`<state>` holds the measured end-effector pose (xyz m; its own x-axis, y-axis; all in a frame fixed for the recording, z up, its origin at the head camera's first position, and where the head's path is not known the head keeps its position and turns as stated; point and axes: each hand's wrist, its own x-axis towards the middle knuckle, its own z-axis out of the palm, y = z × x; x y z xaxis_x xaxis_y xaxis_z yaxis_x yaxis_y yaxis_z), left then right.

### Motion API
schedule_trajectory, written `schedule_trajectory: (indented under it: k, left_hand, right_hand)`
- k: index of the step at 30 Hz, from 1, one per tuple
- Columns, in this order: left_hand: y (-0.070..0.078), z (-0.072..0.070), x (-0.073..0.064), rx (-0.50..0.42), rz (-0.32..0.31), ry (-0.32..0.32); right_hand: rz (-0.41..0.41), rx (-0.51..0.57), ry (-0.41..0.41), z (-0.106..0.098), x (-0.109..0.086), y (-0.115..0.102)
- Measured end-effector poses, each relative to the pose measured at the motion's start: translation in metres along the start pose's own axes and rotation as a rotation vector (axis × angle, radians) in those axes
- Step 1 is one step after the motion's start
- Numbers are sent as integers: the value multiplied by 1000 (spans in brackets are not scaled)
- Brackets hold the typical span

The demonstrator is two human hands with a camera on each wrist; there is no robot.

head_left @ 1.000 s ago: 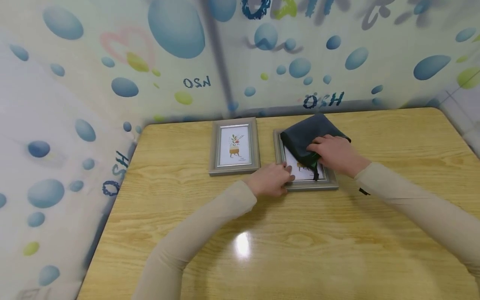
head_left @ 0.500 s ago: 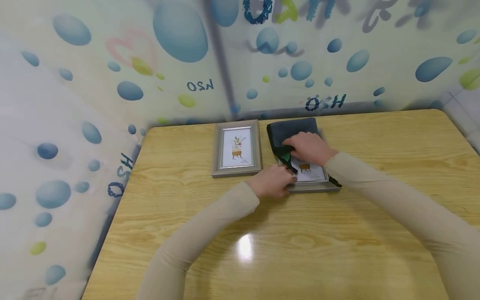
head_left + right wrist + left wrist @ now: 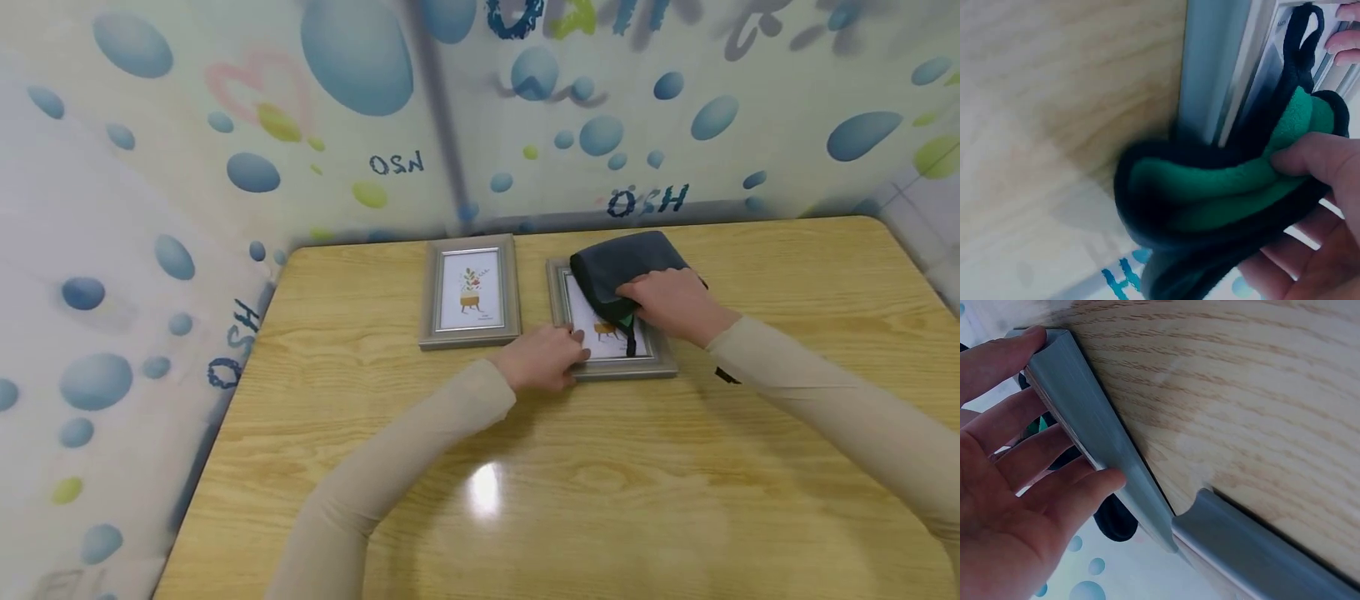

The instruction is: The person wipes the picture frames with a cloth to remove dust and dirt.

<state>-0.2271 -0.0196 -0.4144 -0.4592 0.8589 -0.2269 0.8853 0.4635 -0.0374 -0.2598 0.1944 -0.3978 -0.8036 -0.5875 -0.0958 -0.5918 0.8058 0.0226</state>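
A dark blue-grey cloth point(image 3: 626, 258) with a green lining and black edging lies folded over the upper part of the right picture frame point(image 3: 637, 368). My right hand point(image 3: 671, 304) presses on the cloth; in the right wrist view the thumb and fingers pinch its green fold point(image 3: 1210, 172), and a black loop hangs from one corner. At the frame's lower left corner, my left hand point(image 3: 543, 358) grips the border, thumb on the outer side of the frame point(image 3: 1094, 412) and fingers across it. Part of the plant print inside is covered by the cloth.
A matching picture frame point(image 3: 471, 287) with a potted-plant print lies just left of the held one. Both are near the back edge of the wooden table point(image 3: 420, 467). Behind stands a wall sheet point(image 3: 465, 108) with blue and green drops.
My right hand moved the cloth leftward across the frame, then back to the right. The left hand has stayed at the frame's lower left corner. The view shifted slightly.
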Motion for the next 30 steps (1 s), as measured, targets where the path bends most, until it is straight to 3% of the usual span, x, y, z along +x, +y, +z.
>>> schedule_trajectory:
  k: [4, 9, 13, 16, 22, 27, 30]
  left_hand:
    - [-1, -1, -1, -2, 1, 1]
    - [-1, 0, -1, -95, -5, 19]
    - [-1, 1, -1, -128, -15, 26]
    - [-3, 2, -1, -114, -13, 25]
    - [-6, 4, -2, -74, 8, 52]
    - [-5, 9, -13, -126, 20, 64]
    - [-3, 8, -21, -172, 34, 108]
  right_hand:
    - [-29, 59, 30, 2, 5, -9]
    - [-119, 196, 85, 5, 12, -27]
    - [-143, 294, 117, 7, 6, -30]
    - [-124, 259, 98, 7, -4, -24]
    - [2, 26, 4, 0, -21, -17]
    - [-9, -24, -4, 2, -24, -18]
    - [-15, -42, 16, 4, -25, -19]
